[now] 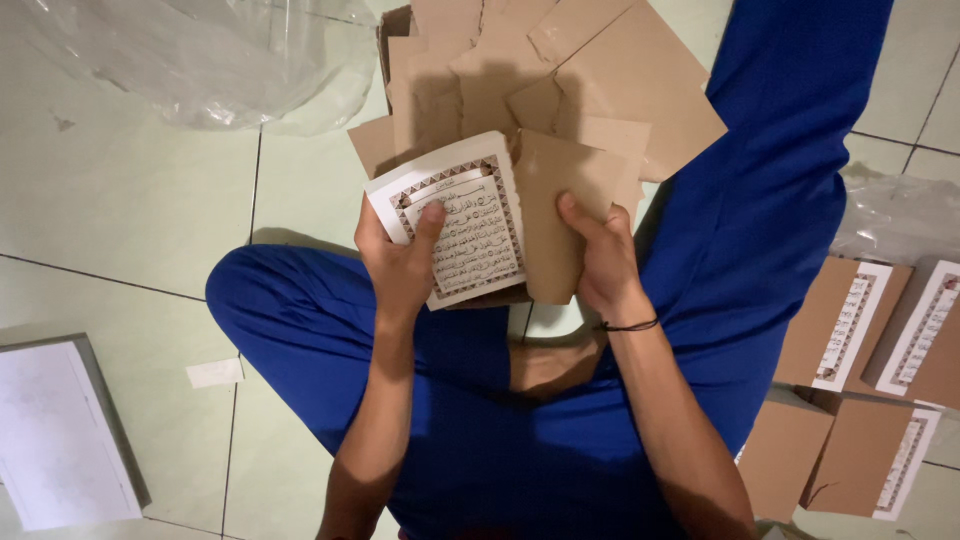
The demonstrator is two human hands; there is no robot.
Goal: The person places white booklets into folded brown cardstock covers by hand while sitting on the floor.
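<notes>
While gripped: torn brown wrapper (560, 215), rectangular book (455, 225)

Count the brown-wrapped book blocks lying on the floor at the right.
4: two side by side by the right edge, two below them, nearer the leg. The frame edge may hide more.

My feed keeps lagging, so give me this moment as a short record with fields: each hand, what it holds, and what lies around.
left hand: grips a printed booklet, thumb across its decorated page
right hand: holds the brown paper wrapper beside the booklet, thumb on top
in front: pile of torn brown paper on the tiled floor
own right side: wrapped booklets lying flat
far left: clear plastic sheet
near left: white book
posture: seated on the floor, blue trousers
</notes>
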